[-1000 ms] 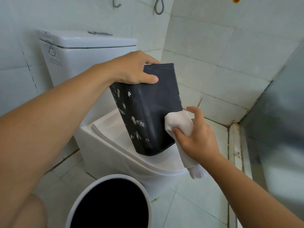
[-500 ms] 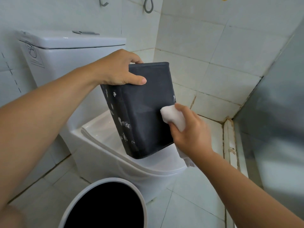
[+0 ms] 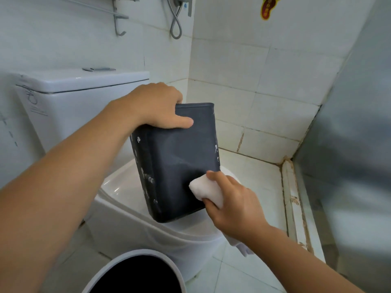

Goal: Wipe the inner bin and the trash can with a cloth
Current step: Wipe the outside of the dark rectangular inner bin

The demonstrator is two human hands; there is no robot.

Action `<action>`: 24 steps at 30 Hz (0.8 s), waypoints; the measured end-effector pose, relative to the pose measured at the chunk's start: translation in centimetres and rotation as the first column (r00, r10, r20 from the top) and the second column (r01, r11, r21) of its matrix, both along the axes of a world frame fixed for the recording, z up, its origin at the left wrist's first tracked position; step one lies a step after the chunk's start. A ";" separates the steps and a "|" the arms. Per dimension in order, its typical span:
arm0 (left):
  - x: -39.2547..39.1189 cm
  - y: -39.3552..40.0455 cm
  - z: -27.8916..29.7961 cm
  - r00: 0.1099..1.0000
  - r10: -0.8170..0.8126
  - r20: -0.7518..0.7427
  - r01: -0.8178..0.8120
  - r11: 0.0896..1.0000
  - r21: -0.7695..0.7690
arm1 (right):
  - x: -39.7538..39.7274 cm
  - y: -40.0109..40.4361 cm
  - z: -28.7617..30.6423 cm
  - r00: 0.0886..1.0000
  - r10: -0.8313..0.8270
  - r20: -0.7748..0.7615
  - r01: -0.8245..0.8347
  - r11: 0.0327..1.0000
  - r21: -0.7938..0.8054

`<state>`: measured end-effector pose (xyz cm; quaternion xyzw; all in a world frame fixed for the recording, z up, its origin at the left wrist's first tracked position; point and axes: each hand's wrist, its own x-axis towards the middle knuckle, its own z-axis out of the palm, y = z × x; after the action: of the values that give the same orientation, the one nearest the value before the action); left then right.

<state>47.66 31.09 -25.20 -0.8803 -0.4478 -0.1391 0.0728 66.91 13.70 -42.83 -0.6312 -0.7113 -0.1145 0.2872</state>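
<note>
The dark grey inner bin (image 3: 179,157) stands tilted on the closed toilet lid, with white flecks down its left side. My left hand (image 3: 156,106) grips its top rim. My right hand (image 3: 230,201) presses a folded white cloth (image 3: 206,190) against the bin's lower right front face; a tail of the cloth hangs below my wrist. The white round trash can (image 3: 135,271) with a dark inside stands on the floor at the bottom, its lower part cut off by the frame edge.
The white toilet (image 3: 131,208) and its tank (image 3: 69,98) fill the left and middle. Tiled walls close in behind, with a shower hose (image 3: 176,22) above. A raised threshold (image 3: 294,204) and glass partition (image 3: 355,144) run along the right.
My right hand with the cloth moved up the bin's front face and then down to its lower right. The bin now stands more upright, and the view has tilted up.
</note>
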 end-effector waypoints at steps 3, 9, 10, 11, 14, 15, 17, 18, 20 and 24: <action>2.1 -0.2 -0.9 0.999 0.029 0.019 -0.030 0.997 0.070 | 0.0 -0.1 0.4 1.000 0.016 -0.015 -0.017 1.000 -0.023; 2.2 1.1 -2.5 0.998 0.064 0.020 -0.067 0.977 0.202 | 0.7 2.2 5.1 0.940 -0.111 -0.322 0.149 0.984 0.096; 2.3 1.0 -2.5 0.998 0.060 0.024 -0.064 0.973 0.224 | 0.9 2.9 6.0 0.928 -0.120 -0.354 0.174 0.976 0.127; 2.4 1.0 -2.6 0.998 0.054 0.029 -0.060 0.969 0.239 | 1.1 3.6 6.8 0.924 -0.117 -0.364 0.180 0.973 0.145; 2.5 1.0 -2.6 0.998 0.052 0.046 -0.062 0.968 0.244 | 0.9 4.8 6.8 0.944 -0.085 -0.318 0.137 0.980 0.143; 2.4 1.1 -2.6 0.997 0.054 0.050 -0.065 0.969 0.240 | 0.9 4.9 6.1 0.950 -0.071 -0.306 0.120 0.982 0.146; 2.3 1.2 -2.6 0.997 0.059 0.055 -0.071 0.970 0.232 | 1.0 4.5 4.2 0.955 -0.041 -0.293 0.092 0.982 0.162; 2.3 1.2 -2.6 0.996 0.061 0.059 -0.073 0.971 0.227 | 1.2 4.0 3.3 0.963 -0.024 -0.268 0.071 0.983 0.168; 2.3 1.3 -2.6 0.996 0.062 0.062 -0.075 0.972 0.222 | 1.8 2.7 1.6 0.988 0.015 -0.151 0.009 0.987 0.159; 2.5 1.3 -2.6 0.997 0.052 0.062 -0.064 0.978 0.199 | 1.7 0.2 -0.4 0.992 0.068 0.108 -0.078 0.993 0.093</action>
<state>50.15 32.36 -27.77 -0.8507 -0.4589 -0.2062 0.1526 68.64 13.88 -43.27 -0.5832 -0.7416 -0.1712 0.2838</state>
